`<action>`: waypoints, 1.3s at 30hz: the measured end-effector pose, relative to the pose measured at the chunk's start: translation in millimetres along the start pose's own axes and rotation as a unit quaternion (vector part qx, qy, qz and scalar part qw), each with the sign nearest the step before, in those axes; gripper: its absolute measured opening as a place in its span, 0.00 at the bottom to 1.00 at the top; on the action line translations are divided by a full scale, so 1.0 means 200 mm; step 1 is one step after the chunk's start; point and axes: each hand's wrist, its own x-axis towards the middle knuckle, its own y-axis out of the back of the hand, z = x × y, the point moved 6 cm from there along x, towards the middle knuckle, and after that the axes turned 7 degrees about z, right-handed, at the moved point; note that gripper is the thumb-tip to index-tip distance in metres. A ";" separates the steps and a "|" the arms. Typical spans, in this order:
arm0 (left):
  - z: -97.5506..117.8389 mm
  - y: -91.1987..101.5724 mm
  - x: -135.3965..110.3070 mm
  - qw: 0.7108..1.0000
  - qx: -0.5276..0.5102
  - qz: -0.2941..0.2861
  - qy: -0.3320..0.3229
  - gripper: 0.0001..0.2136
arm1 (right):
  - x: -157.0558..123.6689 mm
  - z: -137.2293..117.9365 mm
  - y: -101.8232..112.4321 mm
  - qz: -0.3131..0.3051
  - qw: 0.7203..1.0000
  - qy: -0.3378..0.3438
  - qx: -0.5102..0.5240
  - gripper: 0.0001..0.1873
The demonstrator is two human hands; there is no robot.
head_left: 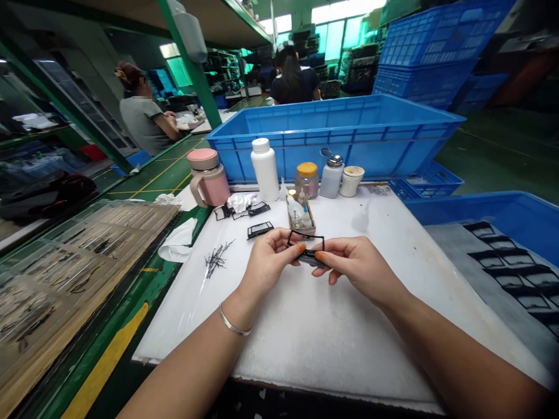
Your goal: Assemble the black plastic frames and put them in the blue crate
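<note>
Smooth white tabletop (314, 343), thin black strips (215, 262) loosely heaped, both hands (268, 256) (360, 265) pinching a slim, rectangular black frame (311, 255).

Factory workshop, stacked blue crates (430, 38), green post (201, 87), co-worker (142, 122) handling small items

Bright windows (334, 42) glow beyond green floor (480, 142).

"What's on the white table (323, 337)?"

"Loose black strips (215, 260) at nine o'clock, a pink mug (215, 185) between ten and eleven, a white bottle (265, 174) at eleven."

"Further round?"

"A yellow-lidded jar (307, 181) and a small open box (311, 226) near twelve; a white tub (350, 183) and a clear squeeze bottle (360, 220) toward one."
</note>
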 end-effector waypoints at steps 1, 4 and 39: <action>0.00 0.00 0.00 1.000 -0.007 0.002 0.005 0.14 | 0.00 0.00 0.00 0.003 1.000 0.003 -0.009 0.14; 0.00 0.00 -0.01 0.999 -0.031 0.011 0.017 0.17 | 0.00 0.01 0.02 0.018 0.999 0.007 -0.047 0.17; 0.09 0.71 0.15 0.837 0.504 0.209 -0.044 0.09 | 0.08 0.07 0.07 0.054 0.996 0.002 0.078 0.25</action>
